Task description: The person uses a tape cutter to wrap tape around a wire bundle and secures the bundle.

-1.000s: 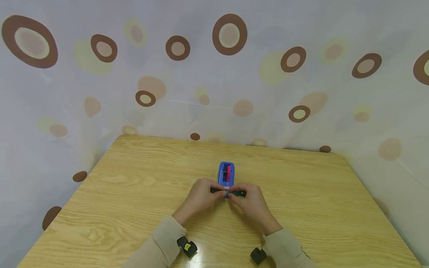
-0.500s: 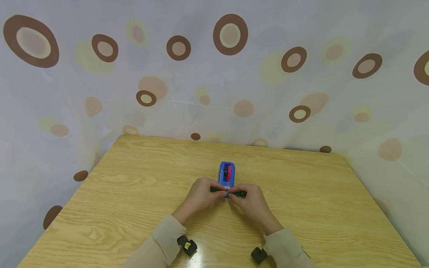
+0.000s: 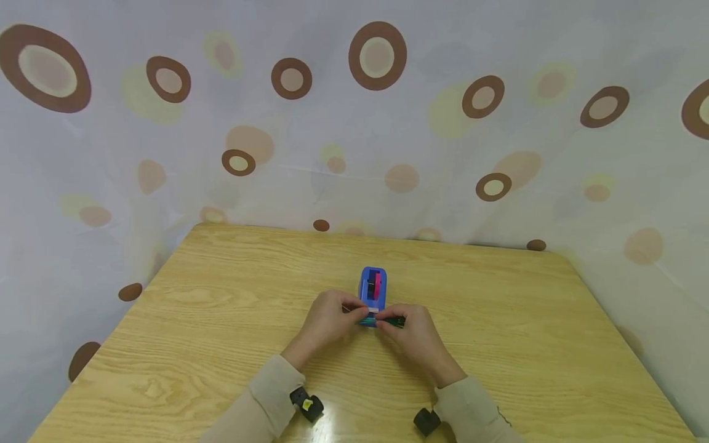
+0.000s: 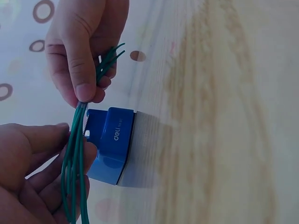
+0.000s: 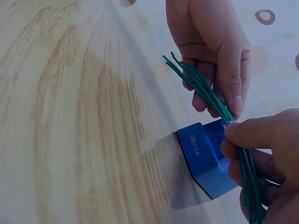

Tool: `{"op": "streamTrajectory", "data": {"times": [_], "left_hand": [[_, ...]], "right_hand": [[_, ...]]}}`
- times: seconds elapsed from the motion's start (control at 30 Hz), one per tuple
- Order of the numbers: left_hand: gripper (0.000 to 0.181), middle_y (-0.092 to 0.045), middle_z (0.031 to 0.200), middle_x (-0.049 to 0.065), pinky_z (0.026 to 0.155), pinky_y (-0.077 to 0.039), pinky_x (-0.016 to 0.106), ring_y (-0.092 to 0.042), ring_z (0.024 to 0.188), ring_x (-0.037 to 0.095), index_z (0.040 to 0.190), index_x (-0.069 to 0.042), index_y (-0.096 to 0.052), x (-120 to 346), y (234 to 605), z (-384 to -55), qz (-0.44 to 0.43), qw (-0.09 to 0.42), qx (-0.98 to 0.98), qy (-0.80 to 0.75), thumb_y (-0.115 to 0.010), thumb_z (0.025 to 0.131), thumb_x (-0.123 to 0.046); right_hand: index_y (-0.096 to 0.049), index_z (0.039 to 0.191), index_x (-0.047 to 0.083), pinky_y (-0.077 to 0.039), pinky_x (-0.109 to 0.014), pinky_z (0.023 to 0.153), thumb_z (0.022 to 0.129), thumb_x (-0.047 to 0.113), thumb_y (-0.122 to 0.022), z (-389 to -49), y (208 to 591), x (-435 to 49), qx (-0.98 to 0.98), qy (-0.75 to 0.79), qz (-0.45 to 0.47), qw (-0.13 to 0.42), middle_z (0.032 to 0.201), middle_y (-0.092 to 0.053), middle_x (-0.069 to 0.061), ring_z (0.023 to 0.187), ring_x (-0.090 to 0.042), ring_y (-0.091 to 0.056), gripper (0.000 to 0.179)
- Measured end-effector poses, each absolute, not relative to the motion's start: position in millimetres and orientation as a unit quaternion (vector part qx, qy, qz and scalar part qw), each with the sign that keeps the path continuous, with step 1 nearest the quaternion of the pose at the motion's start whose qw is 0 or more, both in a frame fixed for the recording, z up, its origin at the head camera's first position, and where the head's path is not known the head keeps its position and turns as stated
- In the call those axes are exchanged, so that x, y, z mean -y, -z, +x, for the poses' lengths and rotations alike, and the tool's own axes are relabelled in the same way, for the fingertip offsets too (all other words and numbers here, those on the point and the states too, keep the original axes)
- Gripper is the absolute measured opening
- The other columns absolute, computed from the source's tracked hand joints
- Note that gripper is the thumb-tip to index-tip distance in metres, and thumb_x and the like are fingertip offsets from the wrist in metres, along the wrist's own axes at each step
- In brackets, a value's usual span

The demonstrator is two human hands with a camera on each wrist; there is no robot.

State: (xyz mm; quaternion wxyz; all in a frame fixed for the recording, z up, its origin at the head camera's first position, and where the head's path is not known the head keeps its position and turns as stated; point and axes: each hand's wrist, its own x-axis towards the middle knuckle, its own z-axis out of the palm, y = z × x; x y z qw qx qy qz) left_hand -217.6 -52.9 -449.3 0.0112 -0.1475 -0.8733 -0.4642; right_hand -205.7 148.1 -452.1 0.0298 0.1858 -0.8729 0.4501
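Observation:
Between the hands is a bundle of thin green wires [image 5: 205, 88], with a small shiny clear band, apparently tape, around its middle. My right hand [image 3: 415, 332] pinches the bundle between thumb and finger at that band, best seen in the right wrist view. My left hand [image 3: 328, 323] is at the bundle's other half. Its fingers are curled beside the wires, and its thumb [image 5: 232, 84] is close along them; the exact contact is partly hidden. Directly behind the hands stands a blue tape dispenser [image 3: 365, 301] with a pink roll core [image 3: 378, 286] and a serrated front edge.
The hands are above a wood-grain table [image 3: 221, 344]. A pale curtain [image 3: 421, 141] with brown and beige circles hangs behind it and along both sides. Black wrist-worn devices [image 3: 306, 404] sit at both beige sleeves.
My left hand has shifted slightly left, and its fingertips have parted from my right hand's. More of the green wires now shows between them. My right hand and the dispenser stay nearly where they were.

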Motion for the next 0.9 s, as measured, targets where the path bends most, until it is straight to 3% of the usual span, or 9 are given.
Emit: {"op": "streamTrajectory", "data": {"times": [0.23,0.9], "left_hand": [[0.017,-0.073,0.093,-0.003,0.065,-0.052,0.026,-0.063,0.079,0.008,0.105,-0.01,-0.079,53.6,450.7,-219.9,-0.15,0.031,0.872,0.466,-0.072,0.092,-0.019],[0.016,-0.072,0.095,-0.003,0.06,-0.049,0.024,-0.059,0.075,0.009,0.105,-0.011,-0.079,50.8,455.9,-224.1,-0.156,0.009,0.863,0.481,-0.071,0.093,-0.017]], "right_hand": [[-0.078,0.092,0.01,-0.054,-0.038,0.082,0.085,0.004,-0.077,-207.0,452.0,-147.3,0.874,-0.442,0.197,0.038,0.093,-0.074,0.002,0.091,-0.017,-0.067,0.009],[-0.079,0.091,0.013,-0.053,-0.041,0.087,0.085,0.005,-0.077,-207.0,453.6,-147.9,0.88,-0.434,0.191,0.036,0.093,-0.074,0.005,0.096,-0.017,-0.068,0.01]]}}
